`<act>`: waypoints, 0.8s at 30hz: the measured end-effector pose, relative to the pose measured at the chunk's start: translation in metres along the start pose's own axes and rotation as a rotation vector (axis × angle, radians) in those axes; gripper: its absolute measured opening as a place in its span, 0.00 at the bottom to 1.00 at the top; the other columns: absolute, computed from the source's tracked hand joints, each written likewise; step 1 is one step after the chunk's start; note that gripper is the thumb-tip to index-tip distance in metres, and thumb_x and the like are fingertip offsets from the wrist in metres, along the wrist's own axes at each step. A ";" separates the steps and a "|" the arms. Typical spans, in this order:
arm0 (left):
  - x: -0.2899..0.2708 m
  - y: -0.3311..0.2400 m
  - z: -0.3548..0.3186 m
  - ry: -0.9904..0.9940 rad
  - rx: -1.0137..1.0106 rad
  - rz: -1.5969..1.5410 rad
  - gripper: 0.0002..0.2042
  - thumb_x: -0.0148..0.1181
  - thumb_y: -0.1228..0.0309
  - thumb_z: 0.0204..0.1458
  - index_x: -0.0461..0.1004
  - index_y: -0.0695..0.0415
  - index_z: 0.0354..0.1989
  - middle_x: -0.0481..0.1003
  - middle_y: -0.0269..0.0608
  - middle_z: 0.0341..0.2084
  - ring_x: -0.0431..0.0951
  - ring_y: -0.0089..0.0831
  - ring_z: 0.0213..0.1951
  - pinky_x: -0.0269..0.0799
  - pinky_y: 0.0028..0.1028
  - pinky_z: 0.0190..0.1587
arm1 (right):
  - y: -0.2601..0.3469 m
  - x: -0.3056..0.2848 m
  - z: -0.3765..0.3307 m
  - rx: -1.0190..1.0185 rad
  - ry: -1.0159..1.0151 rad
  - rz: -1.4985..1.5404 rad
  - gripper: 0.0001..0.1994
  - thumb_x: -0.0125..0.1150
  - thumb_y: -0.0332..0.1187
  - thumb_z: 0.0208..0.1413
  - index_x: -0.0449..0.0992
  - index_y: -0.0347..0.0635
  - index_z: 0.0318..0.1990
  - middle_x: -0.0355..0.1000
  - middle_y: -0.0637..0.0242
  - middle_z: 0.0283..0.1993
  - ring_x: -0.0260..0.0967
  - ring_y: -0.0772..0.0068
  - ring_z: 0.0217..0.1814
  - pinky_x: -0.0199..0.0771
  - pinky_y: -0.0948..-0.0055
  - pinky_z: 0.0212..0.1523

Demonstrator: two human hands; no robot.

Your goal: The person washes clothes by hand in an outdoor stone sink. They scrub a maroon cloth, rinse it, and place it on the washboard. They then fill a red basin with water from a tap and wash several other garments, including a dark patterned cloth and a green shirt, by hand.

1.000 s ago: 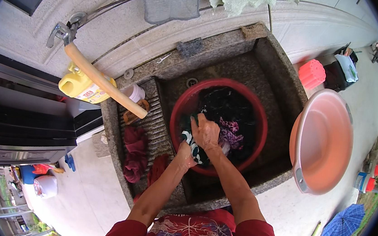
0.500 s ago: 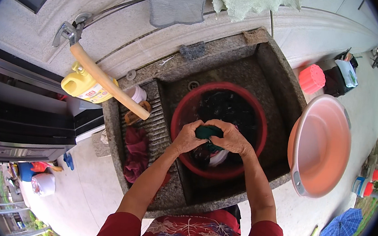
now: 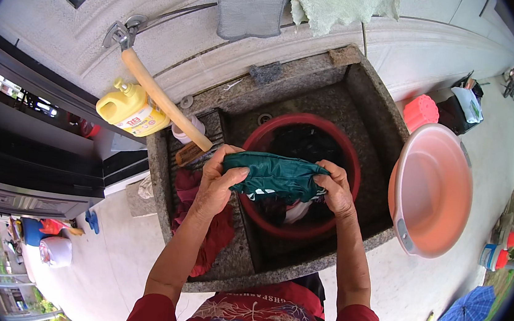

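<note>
A wet dark green garment [image 3: 274,176] is stretched between both my hands, lifted above the red basin [image 3: 256,142]. My left hand [image 3: 220,182] grips its left end and my right hand [image 3: 333,189] grips its right end. The basin sits inside a stone sink [image 3: 373,107] and holds dark and white clothes under the garment. Red clothes [image 3: 216,234] lie on the ribbed washboard part of the sink, under my left forearm.
A large pink basin [image 3: 430,189] leans at the sink's right edge. A yellow detergent jug [image 3: 127,108] and a wooden-handled tool [image 3: 161,97] are at the left. Grey and green cloths [image 3: 252,13] hang above. A blue umbrella [image 3: 463,315] lies on the ground at the right.
My hands have lifted the green garment out of the basin and pulled it wide between them; before it was bunched small in both hands, and earlier they were down among the clothes.
</note>
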State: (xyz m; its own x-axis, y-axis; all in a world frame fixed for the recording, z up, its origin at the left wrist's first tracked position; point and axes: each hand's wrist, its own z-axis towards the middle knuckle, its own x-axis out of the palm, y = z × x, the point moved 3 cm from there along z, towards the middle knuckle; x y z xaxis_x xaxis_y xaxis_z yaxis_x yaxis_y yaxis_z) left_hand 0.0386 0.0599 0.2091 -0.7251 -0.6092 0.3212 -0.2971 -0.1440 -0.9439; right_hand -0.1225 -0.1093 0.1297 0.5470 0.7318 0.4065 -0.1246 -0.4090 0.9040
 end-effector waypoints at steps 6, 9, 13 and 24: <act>-0.002 -0.026 -0.014 -0.288 0.443 0.482 0.13 0.63 0.77 0.46 0.63 0.58 0.34 0.66 0.32 0.31 0.66 0.16 0.30 0.64 0.18 0.31 | 0.101 0.026 -0.006 -0.242 0.041 -0.245 0.03 0.55 0.26 0.51 0.69 0.39 0.28 0.60 0.79 0.22 0.54 0.88 0.25 0.54 0.84 0.26; -0.006 0.017 -0.002 -0.493 0.461 0.739 0.16 0.66 0.74 0.44 0.62 0.58 0.35 0.67 0.39 0.30 0.69 0.27 0.29 0.66 0.23 0.32 | 0.086 0.013 0.008 -0.222 0.017 -0.436 0.06 0.55 0.29 0.55 0.69 0.39 0.29 0.59 0.78 0.22 0.53 0.87 0.25 0.55 0.83 0.25; -0.015 0.112 0.023 -0.488 0.167 1.248 0.17 0.64 0.70 0.43 0.63 0.54 0.39 0.69 0.41 0.33 0.71 0.41 0.38 0.64 0.39 0.35 | 0.001 -0.026 0.055 -0.174 -0.272 -0.935 0.06 0.54 0.31 0.54 0.69 0.37 0.32 0.65 0.58 0.23 0.64 0.65 0.24 0.64 0.68 0.27; -0.056 0.297 0.047 -0.281 -0.476 1.401 0.24 0.56 0.67 0.49 0.59 0.58 0.54 0.66 0.45 0.45 0.65 0.43 0.51 0.65 0.47 0.47 | -0.207 -0.051 0.088 0.025 -0.079 -1.588 0.14 0.60 0.37 0.43 0.69 0.43 0.38 0.65 0.55 0.41 0.62 0.49 0.44 0.65 0.52 0.43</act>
State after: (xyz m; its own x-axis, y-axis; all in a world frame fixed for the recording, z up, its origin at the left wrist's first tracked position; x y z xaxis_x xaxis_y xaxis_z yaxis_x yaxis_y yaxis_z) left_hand 0.0196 0.0147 -0.0926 -0.4619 -0.1687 -0.8708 0.3078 0.8902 -0.3357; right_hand -0.0514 -0.1100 -0.0894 0.1422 0.3761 -0.9156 0.6027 0.7008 0.3815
